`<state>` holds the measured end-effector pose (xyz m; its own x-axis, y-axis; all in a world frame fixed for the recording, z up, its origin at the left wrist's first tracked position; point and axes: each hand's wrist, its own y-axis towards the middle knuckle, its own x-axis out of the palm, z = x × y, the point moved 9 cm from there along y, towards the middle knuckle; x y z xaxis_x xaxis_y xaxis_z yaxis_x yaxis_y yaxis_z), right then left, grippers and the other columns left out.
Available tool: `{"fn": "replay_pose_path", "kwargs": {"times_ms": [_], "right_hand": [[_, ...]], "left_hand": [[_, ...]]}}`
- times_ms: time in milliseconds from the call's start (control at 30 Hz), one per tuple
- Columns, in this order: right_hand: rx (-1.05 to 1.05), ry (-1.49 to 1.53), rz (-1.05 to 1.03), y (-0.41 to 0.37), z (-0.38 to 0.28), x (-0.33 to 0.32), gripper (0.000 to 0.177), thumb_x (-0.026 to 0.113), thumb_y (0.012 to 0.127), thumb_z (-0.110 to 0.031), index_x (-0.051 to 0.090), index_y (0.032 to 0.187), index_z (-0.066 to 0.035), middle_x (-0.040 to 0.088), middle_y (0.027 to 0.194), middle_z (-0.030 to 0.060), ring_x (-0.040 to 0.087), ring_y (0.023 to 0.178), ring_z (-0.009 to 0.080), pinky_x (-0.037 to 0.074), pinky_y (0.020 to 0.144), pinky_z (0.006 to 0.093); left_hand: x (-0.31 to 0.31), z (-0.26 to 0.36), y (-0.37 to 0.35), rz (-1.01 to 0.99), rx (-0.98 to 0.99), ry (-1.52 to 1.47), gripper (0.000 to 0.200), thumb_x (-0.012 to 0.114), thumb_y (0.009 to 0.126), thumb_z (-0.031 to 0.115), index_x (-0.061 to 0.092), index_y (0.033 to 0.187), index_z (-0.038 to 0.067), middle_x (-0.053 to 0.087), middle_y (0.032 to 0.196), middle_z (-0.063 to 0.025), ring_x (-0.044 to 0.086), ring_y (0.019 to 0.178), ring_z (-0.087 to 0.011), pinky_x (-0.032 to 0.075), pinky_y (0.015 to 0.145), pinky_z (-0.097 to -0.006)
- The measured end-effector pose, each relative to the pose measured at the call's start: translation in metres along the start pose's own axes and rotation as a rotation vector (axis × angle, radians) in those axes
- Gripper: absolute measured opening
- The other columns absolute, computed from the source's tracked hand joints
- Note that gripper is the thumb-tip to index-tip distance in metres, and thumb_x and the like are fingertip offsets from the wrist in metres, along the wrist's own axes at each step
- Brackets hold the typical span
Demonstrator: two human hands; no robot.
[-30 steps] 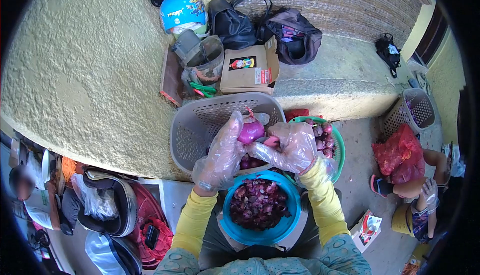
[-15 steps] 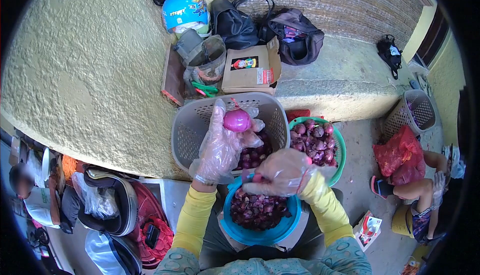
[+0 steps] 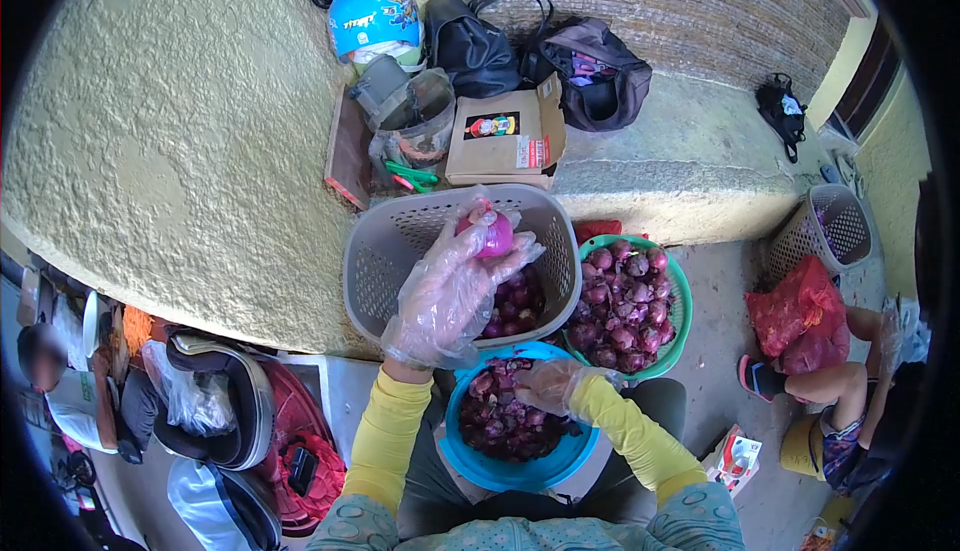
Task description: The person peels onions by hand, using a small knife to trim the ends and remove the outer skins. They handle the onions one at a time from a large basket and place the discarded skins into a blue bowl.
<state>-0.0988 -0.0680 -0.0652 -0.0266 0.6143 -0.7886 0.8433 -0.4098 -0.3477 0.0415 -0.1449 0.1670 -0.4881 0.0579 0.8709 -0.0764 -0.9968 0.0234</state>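
Observation:
My left hand (image 3: 450, 286), in a clear plastic glove, has its fingers and thumb around a smooth, bright purple red onion (image 3: 494, 236). It holds the onion over the grey perforated basket (image 3: 362, 286), where more purple onions (image 3: 518, 301) lie at the bottom. My right hand (image 3: 552, 388), also gloved, is low over the blue basin (image 3: 585, 451), close to the loose dark onion skins (image 3: 510, 426) inside. Its fingers are curled, and what they hold, if anything, I cannot make out. Beside the basin, a green colander (image 3: 684, 316) holds several dull-skinned onions (image 3: 625, 301).
Behind the basket, a ledge carries a cardboard box (image 3: 490, 151), black bags (image 3: 470, 46) and a blue helmet (image 3: 375, 21). A person sits at the right near a red mesh sack (image 3: 800, 311) and another basket (image 3: 825, 226). A motorcycle seat (image 3: 215, 401) stands at left.
My right hand has moved down from beside my left hand to the skins in the blue basin, uncovering the green colander. My left hand has turned slightly, still holding the onion.

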Motion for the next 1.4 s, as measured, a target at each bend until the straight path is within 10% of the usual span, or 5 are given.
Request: {"fn": "replay_pose_path", "kwargs": {"times_ms": [333,533,767,900,1400], "right_hand": [[-0.111,0.218,-0.171,-0.056,-0.052,-0.133,0.055,0.041,0.109,-0.051,0.056,0.15,-0.017,0.076,0.1,0.0184,0.073,0.095,0.0369,0.056,0.087,0.0467],[-0.328,0.891,0.445,-0.09,-0.09,-0.247,0.057,0.053,0.108,-0.037,0.048,0.154,-0.004,0.062,0.074,0.0055,0.057,0.064,0.0114,0.047,0.061,0.0282],[-0.231,0.798,0.474,-0.079,-0.103,-0.28,0.063,0.064,0.104,-0.017,0.038,0.159,-0.002,0.065,0.14,0.0161,0.068,0.108,0.0136,0.051,0.098,0.0327],[-0.227,0.774,0.495,-0.076,-0.105,-0.283,0.064,0.064,0.104,-0.018,0.037,0.16,-0.003,0.064,0.142,0.0158,0.068,0.11,0.014,0.051,0.098,0.0324],[-0.151,0.715,0.394,-0.068,-0.103,-0.278,0.069,0.063,0.104,-0.02,0.031,0.164,-0.009,0.058,0.151,0.0105,0.062,0.104,0.0096,0.05,0.094,0.0289]], "left_hand": [[0.015,0.041,-0.019,-0.06,0.278,0.578,0.07,0.075,0.087,0.006,0.041,0.148,0.007,0.055,0.143,-0.0185,0.055,0.134,-0.0285,0.043,0.117,-0.0455],[0.021,0.041,-0.019,-0.074,0.363,0.557,0.071,0.074,0.081,0.001,0.044,0.145,0.008,0.057,0.138,-0.0145,0.06,0.125,-0.0265,0.049,0.11,-0.0408],[0.03,0.037,-0.021,-0.124,0.317,0.577,0.076,0.079,0.076,0.002,0.045,0.144,0.008,0.057,0.138,-0.0161,0.062,0.123,-0.0277,0.053,0.107,-0.0414],[0.028,0.035,-0.023,-0.086,0.302,0.662,0.091,0.089,0.077,0.033,0.043,0.149,0.005,0.052,0.147,-0.0107,0.055,0.133,-0.024,0.046,0.114,-0.0413],[0.027,0.036,-0.025,-0.036,0.307,0.658,0.082,0.088,0.073,0.016,0.048,0.145,0.006,0.052,0.147,-0.009,0.056,0.131,-0.024,0.045,0.115,-0.0411]]}}
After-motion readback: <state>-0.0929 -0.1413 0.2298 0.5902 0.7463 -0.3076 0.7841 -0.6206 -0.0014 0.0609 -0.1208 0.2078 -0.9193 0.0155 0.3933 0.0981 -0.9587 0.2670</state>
